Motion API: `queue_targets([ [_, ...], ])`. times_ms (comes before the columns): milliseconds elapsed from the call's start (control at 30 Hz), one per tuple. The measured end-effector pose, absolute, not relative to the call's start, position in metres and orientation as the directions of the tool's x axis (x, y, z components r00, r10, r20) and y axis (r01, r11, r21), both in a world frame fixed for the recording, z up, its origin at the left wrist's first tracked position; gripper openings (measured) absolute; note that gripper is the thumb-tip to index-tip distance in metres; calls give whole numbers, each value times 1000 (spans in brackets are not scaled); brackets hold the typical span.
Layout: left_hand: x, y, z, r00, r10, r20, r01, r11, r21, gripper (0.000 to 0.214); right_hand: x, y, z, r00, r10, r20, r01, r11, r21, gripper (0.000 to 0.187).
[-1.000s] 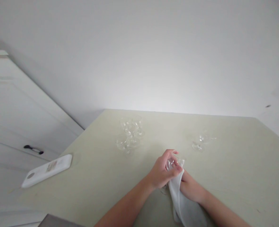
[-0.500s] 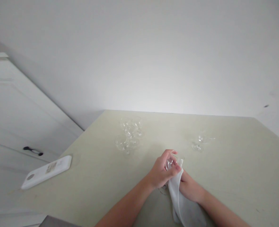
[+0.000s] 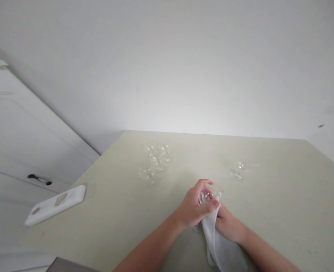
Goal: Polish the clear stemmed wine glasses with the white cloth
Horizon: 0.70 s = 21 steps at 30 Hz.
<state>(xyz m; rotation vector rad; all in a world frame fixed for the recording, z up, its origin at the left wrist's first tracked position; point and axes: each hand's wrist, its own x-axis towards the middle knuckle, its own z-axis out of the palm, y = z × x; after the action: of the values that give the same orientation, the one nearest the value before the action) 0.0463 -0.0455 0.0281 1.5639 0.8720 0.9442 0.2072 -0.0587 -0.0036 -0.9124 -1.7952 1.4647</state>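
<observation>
My left hand (image 3: 194,206) is closed round the bowl of a clear stemmed glass (image 3: 218,193), its thumb pressing on the cloth at the near side. The glass is tilted, its rim towards the upper right and its round foot showing below my left wrist. My right hand (image 3: 228,226) is up against the glass, closed on a white cloth (image 3: 212,236). Most of the right fingers are hidden behind the cloth and the left hand. Below, the cloth hangs down to the tabletop and the lower edge of the view.
Several clear stemmed glasses (image 3: 155,160) stand close together on the pale table (image 3: 113,211), left of my hands. Farther right is another clear glass (image 3: 242,166). A long white object (image 3: 55,206) lies at the left edge, beside a white cabinet (image 3: 28,124). A wall (image 3: 201,75) rises behind.
My left hand and the glass have shifted very slightly to the right, and more of the rim shows. Both hands keep their hold; the view has tilted a little.
</observation>
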Motion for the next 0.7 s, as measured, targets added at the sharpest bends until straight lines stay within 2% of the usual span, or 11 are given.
queue_targets([
  [300, 46, -51, 37, 432, 891, 138, 192, -241, 951, 61, 208, -59, 2, -577, 816, 39, 112, 127, -986, 28],
  [700, 45, -51, 37, 439, 882, 169, 251, -302, 920, 65, 209, -59, 2, -582, 813, 17, 150, 128, -980, 28],
])
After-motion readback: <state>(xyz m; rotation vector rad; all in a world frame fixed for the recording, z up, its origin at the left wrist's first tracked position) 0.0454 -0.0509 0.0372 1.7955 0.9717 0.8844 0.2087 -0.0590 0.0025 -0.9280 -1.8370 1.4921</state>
